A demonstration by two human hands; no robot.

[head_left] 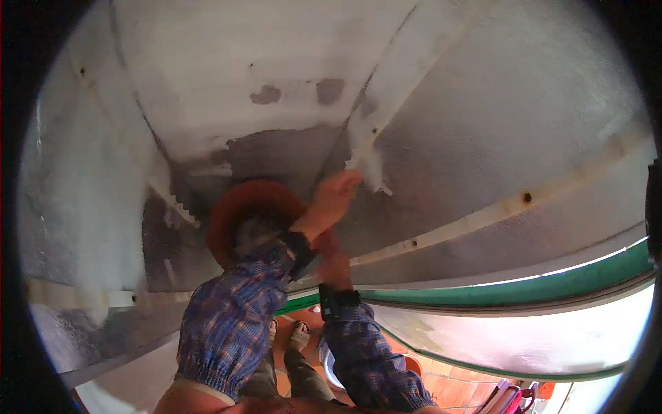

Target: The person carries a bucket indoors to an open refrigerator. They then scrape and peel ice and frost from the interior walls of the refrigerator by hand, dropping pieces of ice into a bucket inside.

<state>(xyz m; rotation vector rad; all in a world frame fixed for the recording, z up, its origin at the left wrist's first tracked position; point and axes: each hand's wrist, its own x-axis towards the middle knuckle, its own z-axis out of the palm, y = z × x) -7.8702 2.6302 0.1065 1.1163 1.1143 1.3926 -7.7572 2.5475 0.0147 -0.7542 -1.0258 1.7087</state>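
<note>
My left hand (332,200) reaches across a grey, stained panel surface (441,165), near the jagged end of a pale strip (362,148). Its fingers are blurred, and whether they hold anything is unclear. Just below it is my right hand (334,261), smeared by motion, with its fingers not distinct. The two hands overlap or lie very close together. A round reddish-brown object with a dark middle (224,214) is behind and left of my left hand, partly hidden by my forearm. Both arms wear blue checked sleeves with dark bands at the wrists.
A long pale strip with dark spots (476,217) curves across the panel. Below runs a green edge (496,293). Further down are tiled floor (441,376), sandalled feet (300,336), an orange round container (414,364) and pink and red items (514,397).
</note>
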